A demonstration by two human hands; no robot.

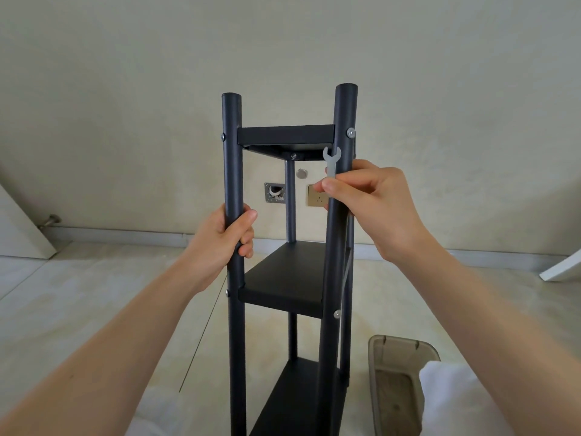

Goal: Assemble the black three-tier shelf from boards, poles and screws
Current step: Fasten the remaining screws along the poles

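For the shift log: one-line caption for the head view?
Left hand grips black shelf's front-left pole; right hand pinches small silver flat wrench.

Nothing readable here, honestly. No text, labels, brand marks or numbers on the black shelf [284,278], the little wrench [331,162], or the wall socket [317,195]. All plain surfaces.

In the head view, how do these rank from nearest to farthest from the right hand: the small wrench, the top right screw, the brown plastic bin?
1. Small wrench: pinched in the right hand itself, jaws pointing up.
2. Top right screw: on the right pole, just above the wrench.
3. Brown plastic bin: on the floor, lower right.
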